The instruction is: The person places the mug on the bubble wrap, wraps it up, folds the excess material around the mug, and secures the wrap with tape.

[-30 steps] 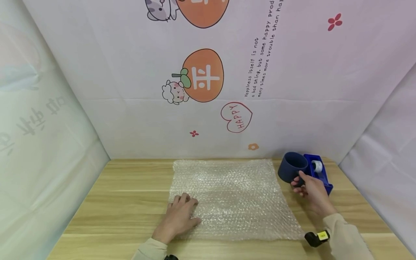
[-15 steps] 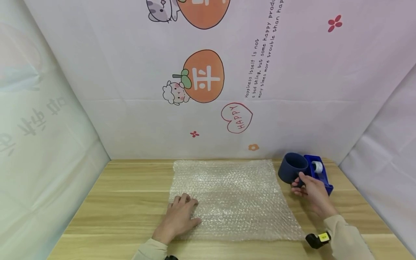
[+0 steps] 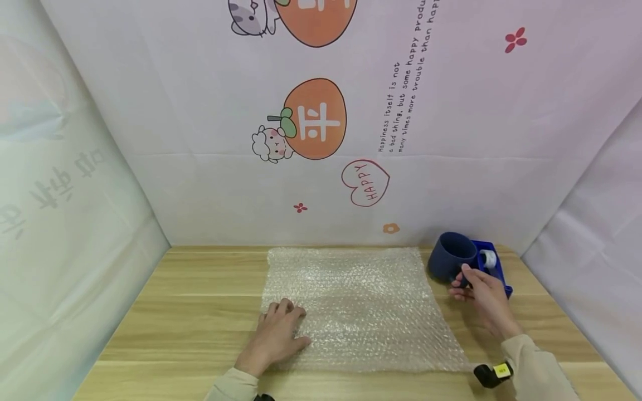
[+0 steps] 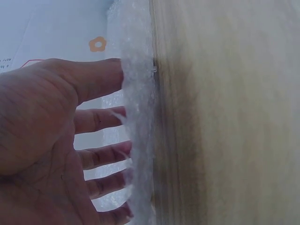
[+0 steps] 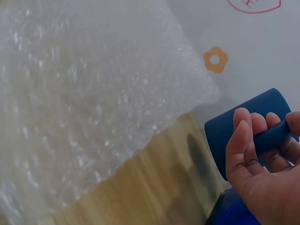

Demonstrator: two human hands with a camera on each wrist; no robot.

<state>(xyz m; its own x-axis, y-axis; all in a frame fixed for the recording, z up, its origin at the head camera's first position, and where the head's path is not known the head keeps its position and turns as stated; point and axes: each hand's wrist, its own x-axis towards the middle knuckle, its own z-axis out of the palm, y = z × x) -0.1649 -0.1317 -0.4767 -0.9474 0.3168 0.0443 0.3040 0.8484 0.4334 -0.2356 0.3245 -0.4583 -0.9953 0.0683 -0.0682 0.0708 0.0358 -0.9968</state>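
Well, my right hand [image 3: 485, 295] pinches the mug's [image 3: 443, 263] handle [image 5: 272, 136]; slackness could tip it. My left hand [image 3: 277, 332] spreads on bubble wrap [image 3: 368, 312].

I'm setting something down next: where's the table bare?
The pale wooden table is bare left of the translucent bubble-wrap sheet and right of the beige right sleeve. Near the far-right corner it's crowded: right hand, cylindrical dark-blue mug, blue tape dispenser.

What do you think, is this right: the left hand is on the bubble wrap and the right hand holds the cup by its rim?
Not quite: the right hand holds the cup by its handle, not its rim, as the right wrist view shows. The left hand is on the bubble wrap.
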